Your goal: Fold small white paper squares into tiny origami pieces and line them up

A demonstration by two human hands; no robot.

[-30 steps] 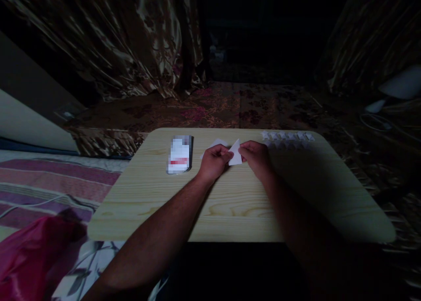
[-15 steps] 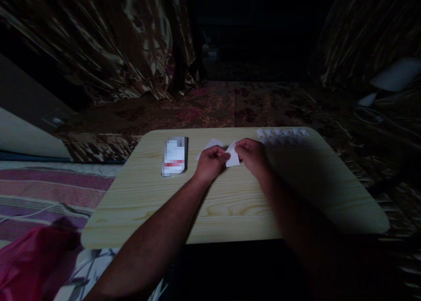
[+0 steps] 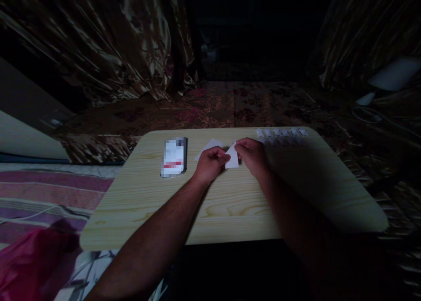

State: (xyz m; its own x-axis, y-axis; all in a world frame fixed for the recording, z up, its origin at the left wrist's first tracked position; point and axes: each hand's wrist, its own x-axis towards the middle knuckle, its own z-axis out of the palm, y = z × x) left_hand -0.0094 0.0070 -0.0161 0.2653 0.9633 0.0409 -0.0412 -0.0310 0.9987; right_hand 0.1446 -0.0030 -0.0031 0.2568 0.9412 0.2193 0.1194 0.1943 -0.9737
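Both my hands meet over the far middle of a light wooden table (image 3: 230,213). My left hand (image 3: 208,165) and my right hand (image 3: 251,155) each pinch a side of a small white folded piece of paper (image 3: 232,157) held between them. Another white paper (image 3: 208,146) lies flat on the table just behind my left hand. A row of several small folded white paper pieces (image 3: 282,134) sits at the table's far right edge. The room is dim.
A small stack or pack with a white and red face (image 3: 173,157) lies left of my hands. Patterned curtains (image 3: 98,51) hang behind, a striped cloth (image 3: 49,191) and a pink bag (image 3: 29,257) lie at the left, and a white object with a cable (image 3: 378,95) lies at the right.
The paper between my hands looks more folded and narrower than a second ago. My hands stay in nearly the same place; the view has shifted a little.
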